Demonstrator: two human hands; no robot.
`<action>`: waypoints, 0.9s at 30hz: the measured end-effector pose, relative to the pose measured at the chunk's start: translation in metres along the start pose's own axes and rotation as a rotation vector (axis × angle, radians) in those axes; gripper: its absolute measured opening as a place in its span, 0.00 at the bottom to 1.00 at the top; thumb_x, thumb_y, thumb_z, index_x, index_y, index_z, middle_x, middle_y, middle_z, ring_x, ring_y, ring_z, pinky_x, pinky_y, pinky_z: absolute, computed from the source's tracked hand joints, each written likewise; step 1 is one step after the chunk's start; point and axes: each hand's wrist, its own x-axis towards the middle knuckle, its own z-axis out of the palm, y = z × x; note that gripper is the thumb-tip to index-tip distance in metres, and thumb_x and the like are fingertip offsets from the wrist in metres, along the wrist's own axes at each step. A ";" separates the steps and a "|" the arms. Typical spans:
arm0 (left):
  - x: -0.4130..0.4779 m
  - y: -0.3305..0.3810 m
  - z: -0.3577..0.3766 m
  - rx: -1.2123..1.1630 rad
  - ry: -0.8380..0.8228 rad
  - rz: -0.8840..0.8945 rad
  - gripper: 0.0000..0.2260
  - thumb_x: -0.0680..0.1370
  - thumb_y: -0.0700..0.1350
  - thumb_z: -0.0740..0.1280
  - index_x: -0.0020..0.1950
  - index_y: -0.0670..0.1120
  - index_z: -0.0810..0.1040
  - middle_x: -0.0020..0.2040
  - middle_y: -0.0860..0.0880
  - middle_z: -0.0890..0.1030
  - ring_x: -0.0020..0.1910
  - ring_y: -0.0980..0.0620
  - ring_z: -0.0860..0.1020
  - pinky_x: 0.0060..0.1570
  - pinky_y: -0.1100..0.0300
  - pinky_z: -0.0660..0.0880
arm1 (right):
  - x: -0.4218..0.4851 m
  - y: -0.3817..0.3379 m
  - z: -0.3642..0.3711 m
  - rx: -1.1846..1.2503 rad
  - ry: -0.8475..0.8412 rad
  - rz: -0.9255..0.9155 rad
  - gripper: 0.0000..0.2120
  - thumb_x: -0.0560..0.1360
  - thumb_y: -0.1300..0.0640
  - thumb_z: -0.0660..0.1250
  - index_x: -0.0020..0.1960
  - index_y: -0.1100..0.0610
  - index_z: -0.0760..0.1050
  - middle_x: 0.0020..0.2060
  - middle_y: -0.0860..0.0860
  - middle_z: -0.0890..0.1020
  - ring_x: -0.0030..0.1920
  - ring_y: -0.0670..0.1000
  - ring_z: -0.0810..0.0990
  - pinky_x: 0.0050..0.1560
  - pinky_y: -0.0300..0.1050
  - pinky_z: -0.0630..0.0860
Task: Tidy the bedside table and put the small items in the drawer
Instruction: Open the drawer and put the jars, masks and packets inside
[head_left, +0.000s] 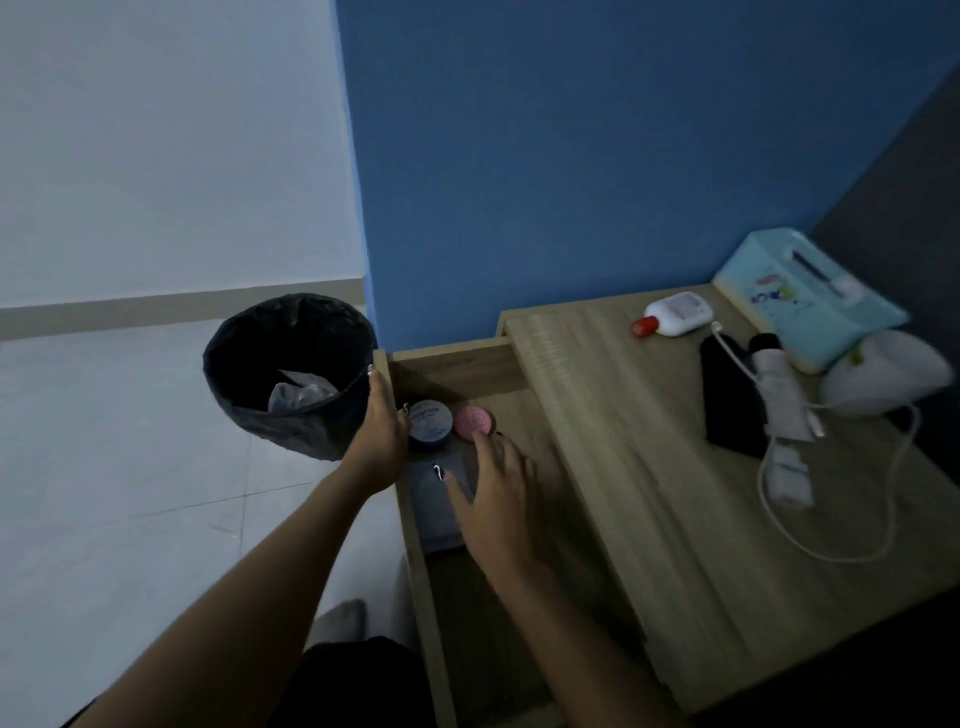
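The wooden drawer (422, 587) of the bedside table (649, 467) stands pulled out. Inside at its far end lie a dark blue round tin (430, 422) and a pink round tin (474, 421), with a flat grey item (434, 512) in front of them. My left hand (382, 434) rests on the drawer's front edge, fingers wrapped over it beside the blue tin. My right hand (498, 499) is inside the drawer with fingers spread, fingertips touching the pink tin and the palm over the grey item.
On the tabletop lie a white bottle with a red cap (672, 314), a black pouch (730, 400), a folded white umbrella (782, 400), a white charger with cable (789, 478), a teal tissue box (800, 301) and a white rounded object (883, 371). A black-lined bin (291, 374) stands left of the drawer.
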 end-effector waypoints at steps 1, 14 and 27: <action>-0.001 0.002 0.000 0.057 0.024 -0.008 0.32 0.82 0.45 0.55 0.77 0.43 0.36 0.79 0.40 0.45 0.78 0.43 0.50 0.76 0.47 0.53 | 0.000 0.005 -0.018 0.028 0.052 -0.036 0.31 0.75 0.40 0.60 0.74 0.48 0.57 0.72 0.51 0.65 0.70 0.51 0.64 0.68 0.47 0.63; -0.034 0.144 0.091 0.607 -0.167 0.477 0.39 0.75 0.68 0.46 0.78 0.46 0.44 0.79 0.45 0.43 0.78 0.47 0.43 0.75 0.51 0.46 | 0.029 0.154 -0.170 -0.153 0.403 0.366 0.28 0.73 0.43 0.66 0.69 0.54 0.67 0.65 0.57 0.72 0.64 0.60 0.69 0.60 0.56 0.69; -0.030 0.147 0.106 0.661 -0.356 0.403 0.37 0.79 0.58 0.57 0.78 0.42 0.41 0.79 0.44 0.42 0.78 0.47 0.42 0.76 0.52 0.45 | 0.049 0.186 -0.179 -0.130 0.316 0.522 0.32 0.72 0.41 0.66 0.70 0.55 0.62 0.66 0.61 0.72 0.66 0.63 0.68 0.65 0.60 0.66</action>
